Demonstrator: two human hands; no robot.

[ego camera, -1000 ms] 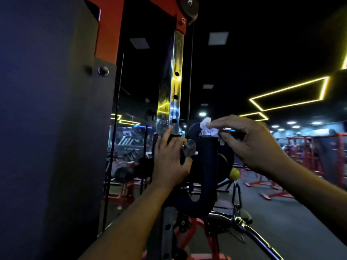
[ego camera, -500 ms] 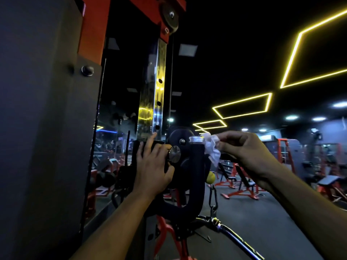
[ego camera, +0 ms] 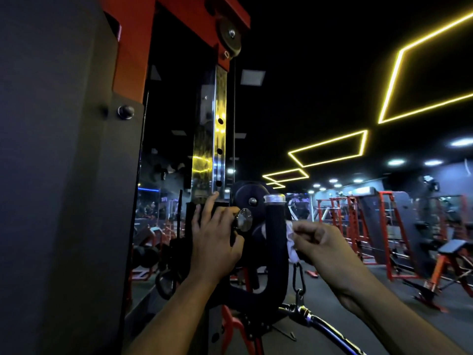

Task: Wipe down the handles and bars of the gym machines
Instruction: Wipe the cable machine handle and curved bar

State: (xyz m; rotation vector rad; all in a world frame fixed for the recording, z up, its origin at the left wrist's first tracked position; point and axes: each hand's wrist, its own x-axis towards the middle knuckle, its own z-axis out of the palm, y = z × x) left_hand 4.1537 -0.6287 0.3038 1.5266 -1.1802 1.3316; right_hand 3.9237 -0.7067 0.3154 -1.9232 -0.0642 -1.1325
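Both forearms are bare from the lower edge of the view up to the wrists, with no sleeve or cuff showing. The left hand [ego camera: 216, 242] and right hand [ego camera: 325, 248] are ungloved. The fingernails are short and plain

No legible text, label, brand, number or sign appears on the near cable machine [ego camera: 210, 139], the padded handle [ego camera: 276, 242], or the far red racks [ego camera: 358, 219].
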